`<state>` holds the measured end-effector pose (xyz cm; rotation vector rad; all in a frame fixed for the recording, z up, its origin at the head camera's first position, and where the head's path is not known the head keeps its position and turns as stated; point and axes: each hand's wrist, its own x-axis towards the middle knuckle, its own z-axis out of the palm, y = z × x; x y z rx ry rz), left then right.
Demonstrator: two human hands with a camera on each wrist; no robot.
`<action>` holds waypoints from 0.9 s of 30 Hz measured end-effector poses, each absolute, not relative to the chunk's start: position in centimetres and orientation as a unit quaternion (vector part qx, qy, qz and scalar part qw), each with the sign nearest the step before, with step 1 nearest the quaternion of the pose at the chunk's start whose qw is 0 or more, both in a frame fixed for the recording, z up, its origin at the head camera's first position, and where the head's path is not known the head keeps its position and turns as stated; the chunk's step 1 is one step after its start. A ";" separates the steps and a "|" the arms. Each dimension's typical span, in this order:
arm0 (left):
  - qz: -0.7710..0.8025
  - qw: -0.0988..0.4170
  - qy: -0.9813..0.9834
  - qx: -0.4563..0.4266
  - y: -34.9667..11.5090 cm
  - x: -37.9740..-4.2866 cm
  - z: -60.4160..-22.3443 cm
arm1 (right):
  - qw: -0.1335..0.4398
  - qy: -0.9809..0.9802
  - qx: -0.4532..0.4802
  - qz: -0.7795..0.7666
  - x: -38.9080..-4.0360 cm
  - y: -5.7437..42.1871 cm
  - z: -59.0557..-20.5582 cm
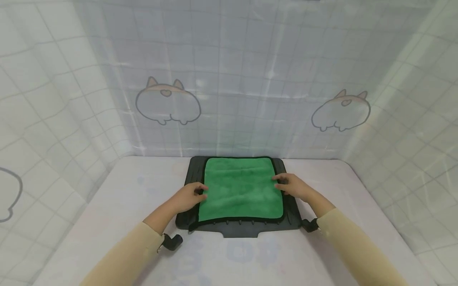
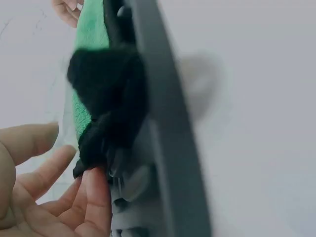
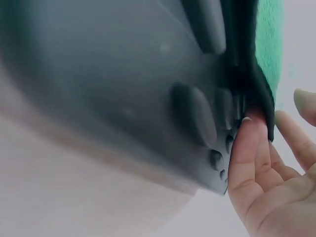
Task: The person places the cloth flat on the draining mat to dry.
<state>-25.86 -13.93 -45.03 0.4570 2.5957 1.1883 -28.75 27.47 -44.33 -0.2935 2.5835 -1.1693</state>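
Note:
A green cloth (image 1: 241, 188) with a black border lies spread over a dark grey ridged board (image 1: 240, 229) in the head view. At its left edge is my left hand (image 1: 187, 197), thumb apart from the fingers. The left wrist view shows these fingertips touching the bunched black border (image 2: 106, 94) beside the board. My right hand (image 1: 294, 186) is at the cloth's right edge. In the right wrist view, its fingertips (image 3: 247, 133) reach under the black border, against the board, with the thumb held away. Neither thumb presses on the cloth.
A pale table (image 1: 143, 186) with faint printed marks carries the board. Whitish grid-patterned curtains (image 1: 243, 79) with cartoon animal drawings enclose it at the back and both sides. Small black devices (image 1: 173, 242) are strapped near both wrists.

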 end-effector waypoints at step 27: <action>0.426 0.156 0.874 0.173 -15.2 -21.8 -45.5 | 0.200 0.869 -0.120 -0.437 -23.3 28.0 -45.0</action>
